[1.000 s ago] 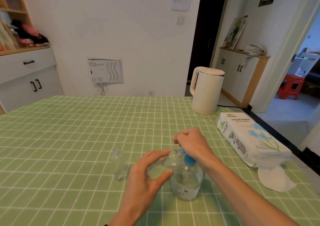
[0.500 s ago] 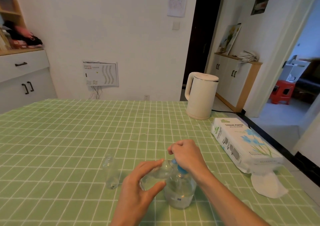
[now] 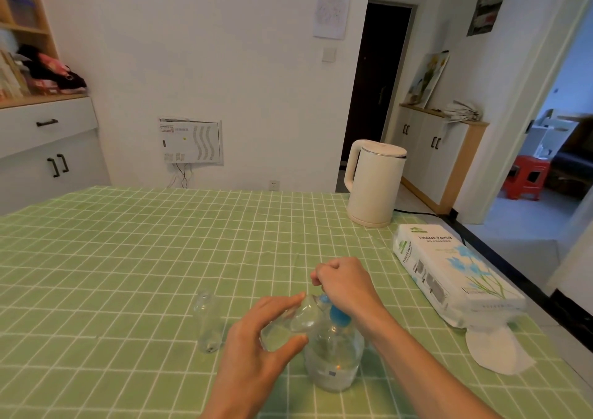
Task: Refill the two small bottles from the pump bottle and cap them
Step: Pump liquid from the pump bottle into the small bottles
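fingers (image 3: 279,306) of the left hand (image 3: 253,345) curl round a tilted small bottle (image 3: 290,324) at the pump bottle (image 3: 335,359) spout. the right hand (image 3: 348,285) curls over the pump head, seemingly pressing. the other small bottle (image 3: 210,325) stands upright just left.

This is a room in a home, a dining room by the look of it. A table (image 3: 128,258) under a green checked cloth carries a white electric kettle (image 3: 373,184) near its far right corner and a pack of tissue paper (image 3: 449,274) along its right edge. A white cupboard (image 3: 48,149) stands at the left wall under a shelf (image 3: 29,30) of books (image 3: 9,78). A painting (image 3: 428,78) leans on a sideboard (image 3: 449,152), and a red stool (image 3: 526,178) shows in the next room.
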Motion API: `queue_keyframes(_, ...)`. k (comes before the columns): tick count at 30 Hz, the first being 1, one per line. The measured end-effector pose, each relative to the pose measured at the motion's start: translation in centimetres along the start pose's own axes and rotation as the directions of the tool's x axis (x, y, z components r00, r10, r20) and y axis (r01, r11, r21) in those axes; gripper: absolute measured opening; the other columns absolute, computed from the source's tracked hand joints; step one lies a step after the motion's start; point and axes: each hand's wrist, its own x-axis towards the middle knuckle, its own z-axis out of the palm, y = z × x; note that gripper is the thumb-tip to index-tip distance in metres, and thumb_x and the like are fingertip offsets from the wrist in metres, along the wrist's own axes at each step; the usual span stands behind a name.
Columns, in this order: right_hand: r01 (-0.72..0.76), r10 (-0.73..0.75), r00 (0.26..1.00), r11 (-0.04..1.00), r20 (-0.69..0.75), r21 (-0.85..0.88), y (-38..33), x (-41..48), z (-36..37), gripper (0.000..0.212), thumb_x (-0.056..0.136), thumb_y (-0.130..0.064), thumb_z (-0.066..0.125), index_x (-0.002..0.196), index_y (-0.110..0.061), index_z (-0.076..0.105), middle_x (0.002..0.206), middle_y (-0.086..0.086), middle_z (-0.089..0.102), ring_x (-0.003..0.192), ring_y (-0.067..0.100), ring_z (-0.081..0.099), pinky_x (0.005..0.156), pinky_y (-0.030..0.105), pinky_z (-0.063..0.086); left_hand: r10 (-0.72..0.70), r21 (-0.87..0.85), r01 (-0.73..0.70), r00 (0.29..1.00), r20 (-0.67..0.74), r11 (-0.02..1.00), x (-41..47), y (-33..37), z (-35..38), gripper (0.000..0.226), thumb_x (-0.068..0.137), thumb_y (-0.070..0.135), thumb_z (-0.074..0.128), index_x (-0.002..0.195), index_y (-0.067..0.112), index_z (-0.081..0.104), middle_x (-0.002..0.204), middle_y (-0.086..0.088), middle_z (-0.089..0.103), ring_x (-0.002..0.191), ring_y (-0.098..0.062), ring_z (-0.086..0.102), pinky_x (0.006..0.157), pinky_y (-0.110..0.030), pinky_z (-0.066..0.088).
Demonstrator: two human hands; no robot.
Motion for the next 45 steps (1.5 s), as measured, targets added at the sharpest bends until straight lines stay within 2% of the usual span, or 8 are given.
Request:
queue_keyframes(2, -0.003, 0.003, 1.0, 1.0, -0.004, 0.011, 0.3, 0.1, 0.1, 0.031, 0.098, -0.02, 0.057, 0.088, 0.004, 0.075, 0.081, 0.014, 0.073, 0.075, 0.031, 0.068, 0.077, 0.039, 0.054, -0.003, 0.004, 0.003, 1.0, -0.002, 1.0, -0.1, 0.0, 0.1, 0.055, 0.077, 0.002, 0.09, 0.122, 0.031, 0.077, 0.114, 0.018, 0.076, 0.114, -0.006, 0.071, 0.098, -0.009, 0.048)
queue_keyframes(5, -0.031, 0.031, 0.999, 1.0, -0.028, -0.001, 0.3, -0.4, 0.1, 0.033, 0.098, -0.019, 0.056, 0.106, 0.004, 0.078, 0.11, 0.016, 0.082, 0.108, 0.034, 0.077, 0.098, 0.05, 0.059, -0.021, 0.015, 0.021, 1.0, -0.002, 1.0, -0.1, -0.3, 0.2, 0.055, 0.077, 0.0, 0.09, 0.121, 0.03, 0.077, 0.115, 0.021, 0.076, 0.114, -0.002, 0.07, 0.097, -0.007, 0.047)
queue_keyframes(16, -0.046, 0.047, 0.998, 0.999, -0.028, 0.028, 0.3, -0.7, 0.1, 0.035, 0.097, -0.021, 0.057, 0.106, 0.006, 0.077, 0.111, 0.016, 0.082, 0.106, 0.032, 0.077, 0.098, 0.05, 0.059, -0.031, 0.023, 0.031, 0.999, 0.01, 0.999, -0.2, 0.0, 0.2, 0.056, 0.077, 0.001, 0.09, 0.121, 0.032, 0.076, 0.115, 0.021, 0.076, 0.114, -0.002, 0.07, 0.098, -0.007, 0.047)
queue_keyframes(21, -0.009, 0.01, 1.0, 1.0, -0.019, 0.008, -0.1, -0.4, 0.0, 0.032, 0.097, -0.023, 0.056, 0.084, 0.001, 0.072, 0.091, 0.018, 0.078, 0.076, 0.025, 0.062, 0.087, 0.049, 0.06, 0.0, 0.047, 0.0, 1.0, 0.009, 0.999, 0.2, 0.0, -0.1, 0.058, 0.077, 0.005, 0.091, 0.122, 0.039, 0.075, 0.114, 0.018, 0.075, 0.115, -0.007, 0.07, 0.098, -0.01, 0.047)
queue_keyframes(24, -0.007, 0.008, 1.0, 1.0, -0.023, 0.012, -0.1, -0.4, 0.0, 0.037, 0.098, -0.022, 0.056, 0.104, 0.01, 0.075, 0.113, 0.022, 0.08, 0.089, 0.035, 0.075, 0.098, 0.053, 0.059, 0.006, 0.044, -0.006, 1.0, 0.006, 0.999, 0.2, -0.2, -0.1, 0.059, 0.076, 0.004, 0.092, 0.121, 0.039, 0.076, 0.114, 0.018, 0.075, 0.115, -0.008, 0.07, 0.098, -0.01, 0.047)
queue_keyframes(30, -0.028, 0.028, 0.999, 1.0, -0.036, 0.0, 0.5, -0.2, 0.2, 0.034, 0.097, -0.019, 0.056, 0.107, 0.004, 0.078, 0.113, 0.015, 0.082, 0.111, 0.031, 0.077, 0.103, 0.052, 0.059, 0.017, 0.044, -0.017, 1.0, -0.003, 0.999, 0.1, -0.9, 0.1, 0.059, 0.074, 0.0, 0.092, 0.12, 0.034, 0.077, 0.114, 0.017, 0.076, 0.113, -0.008, 0.071, 0.097, -0.01, 0.049)
queue_keyframes(41, -0.049, 0.049, 0.998, 0.999, -0.036, 0.005, 0.6, -0.5, 0.3, 0.034, 0.097, -0.021, 0.056, 0.101, 0.004, 0.078, 0.108, 0.014, 0.083, 0.11, 0.032, 0.077, 0.1, 0.051, 0.059, 0.009, 0.035, -0.009, 1.0, -0.007, 0.999, -0.1, -0.6, 0.3, 0.059, 0.073, -0.003, 0.091, 0.118, 0.033, 0.077, 0.113, 0.02, 0.077, 0.112, -0.004, 0.071, 0.098, -0.01, 0.05)
queue_keyframes(45, -0.045, 0.045, 0.999, 0.999, -0.02, 0.007, 0.3, -0.2, 0.0, 0.036, 0.099, -0.024, 0.056, 0.091, 0.005, 0.075, 0.1, 0.016, 0.083, 0.087, 0.028, 0.077, 0.09, 0.046, 0.061, 0.026, 0.046, -0.026, 1.0, -0.003, 0.999, 0.2, -0.2, 0.0, 0.059, 0.074, 0.0, 0.092, 0.118, 0.036, 0.077, 0.111, 0.017, 0.076, 0.112, -0.008, 0.071, 0.098, -0.013, 0.051)
